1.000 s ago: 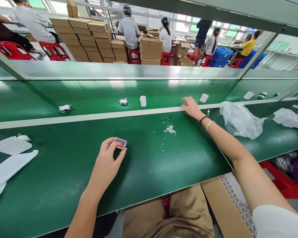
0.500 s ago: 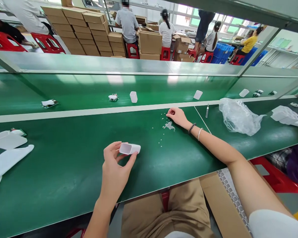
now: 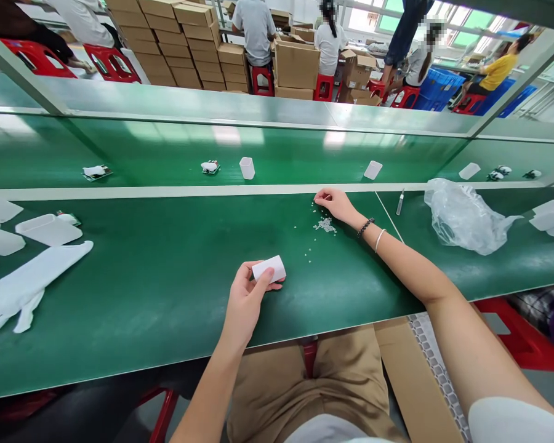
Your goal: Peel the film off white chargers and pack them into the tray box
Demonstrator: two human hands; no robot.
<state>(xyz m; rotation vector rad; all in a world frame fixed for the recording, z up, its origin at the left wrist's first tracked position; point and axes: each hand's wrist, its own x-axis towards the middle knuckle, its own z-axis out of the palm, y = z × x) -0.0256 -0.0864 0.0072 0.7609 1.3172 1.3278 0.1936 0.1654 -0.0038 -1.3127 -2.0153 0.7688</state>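
My left hand (image 3: 245, 300) grips a small white plastic casing (image 3: 271, 268) above the green tabletop (image 3: 166, 295), thumb across its near side. My right hand (image 3: 339, 206) reaches to the far part of the table, fingertips pinched together; whatever they hold is too small to make out. Just below that hand lies a little heap of tiny pale pieces (image 3: 325, 225), with several more scattered around it.
White gloves (image 3: 32, 280), white casings (image 3: 50, 229) and part of a circuit board lie at left. A crumpled clear plastic bag (image 3: 466, 215) and a small tube (image 3: 400, 203) lie at right. Another white casing (image 3: 247, 167) and circuit boards (image 3: 210, 167) stand beyond the pale strip.
My left hand has moved right and slightly up, turning the casing so its open end no longer faces me. My right hand stays near the heap, fingers still pinched. The view has shifted.
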